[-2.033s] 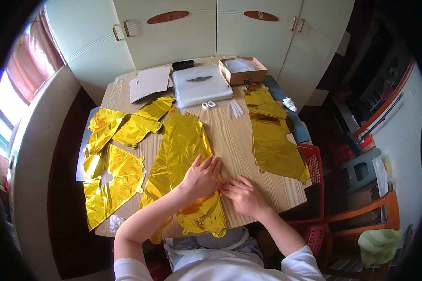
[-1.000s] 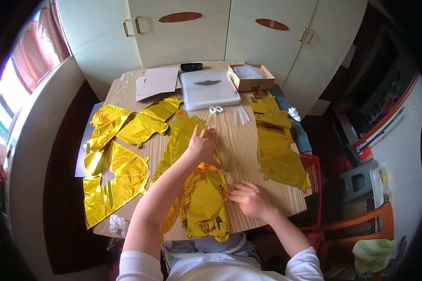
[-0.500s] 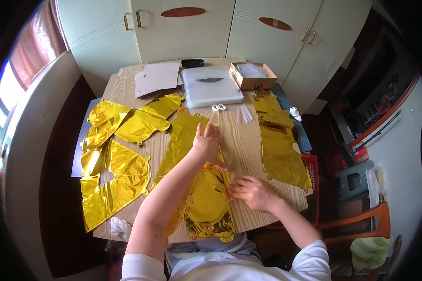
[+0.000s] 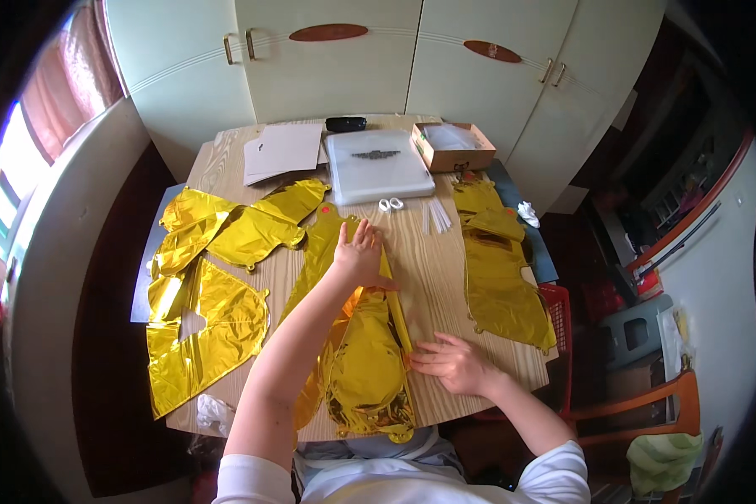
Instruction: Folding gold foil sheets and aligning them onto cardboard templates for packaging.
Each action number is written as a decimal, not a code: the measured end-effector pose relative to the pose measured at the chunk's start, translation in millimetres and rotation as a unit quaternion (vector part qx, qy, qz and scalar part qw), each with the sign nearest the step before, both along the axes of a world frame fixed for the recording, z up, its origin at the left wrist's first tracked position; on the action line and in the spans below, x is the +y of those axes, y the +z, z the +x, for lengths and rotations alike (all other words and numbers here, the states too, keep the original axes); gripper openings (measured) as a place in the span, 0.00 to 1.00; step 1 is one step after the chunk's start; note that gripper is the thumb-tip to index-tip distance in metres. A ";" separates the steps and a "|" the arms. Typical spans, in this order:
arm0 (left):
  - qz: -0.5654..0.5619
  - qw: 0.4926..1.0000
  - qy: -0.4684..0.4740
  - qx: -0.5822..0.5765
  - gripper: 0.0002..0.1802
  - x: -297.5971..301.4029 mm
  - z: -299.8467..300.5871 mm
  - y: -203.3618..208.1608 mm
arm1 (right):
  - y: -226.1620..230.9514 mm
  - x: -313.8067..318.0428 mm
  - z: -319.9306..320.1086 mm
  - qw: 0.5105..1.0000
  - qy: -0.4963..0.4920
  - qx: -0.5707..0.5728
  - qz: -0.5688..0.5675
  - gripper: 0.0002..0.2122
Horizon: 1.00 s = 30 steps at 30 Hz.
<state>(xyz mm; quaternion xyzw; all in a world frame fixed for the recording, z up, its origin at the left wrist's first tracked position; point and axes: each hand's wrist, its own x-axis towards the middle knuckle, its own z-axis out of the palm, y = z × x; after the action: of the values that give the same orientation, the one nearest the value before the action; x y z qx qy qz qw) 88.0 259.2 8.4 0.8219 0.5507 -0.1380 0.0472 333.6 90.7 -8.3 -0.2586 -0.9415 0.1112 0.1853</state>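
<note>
A flat gold foil balloon (image 4: 368, 363) lies lengthwise in front of me, its near end at the table's front edge. My left hand (image 4: 359, 262) rests on its upper part, fingers stretched out and the thumb pointing right. A narrow folded strip of foil runs along the balloon's right side. Beside that strip's lower part is my right hand (image 4: 452, 363), fingers extended and their tips touching the foil edge. Neither hand is closed around anything. My left forearm hides part of the balloon.
More gold foil pieces (image 4: 260, 225) lie at the left, and another foil piece (image 4: 504, 281) at the right. Farther back are grey cards (image 4: 290, 149), a stack of clear bags (image 4: 382, 172), a small box (image 4: 454, 158), white rings (image 4: 391, 205) and thin white strips (image 4: 436, 217).
My left hand has slid a little left across the foil, uncovering more of the folded strip. My right hand stays by the right edge, its fingers slightly straighter. The view has shifted slightly.
</note>
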 end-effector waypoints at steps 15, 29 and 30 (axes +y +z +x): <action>0.303 0.947 0.104 -0.033 0.40 8.4 -2.4 -2.3 | -9.6 -2.9 -0.9 0.999 -0.005 0.041 0.018 0.15; 0.140 0.970 0.066 -0.187 0.34 -183.7 -106.6 -0.6 | -11.0 58.8 -25.1 0.995 -0.087 -0.043 -0.007 0.26; 0.132 0.969 0.074 -0.193 0.35 -190.4 -107.6 -4.3 | -11.9 60.4 -27.5 0.994 -0.095 -0.060 -0.001 0.26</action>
<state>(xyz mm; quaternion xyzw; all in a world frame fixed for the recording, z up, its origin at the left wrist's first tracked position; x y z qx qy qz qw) -19.6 68.8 4.1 0.7889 0.6038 0.1009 0.0534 306.1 151.2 -20.2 -0.3532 -0.9220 0.0786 0.1380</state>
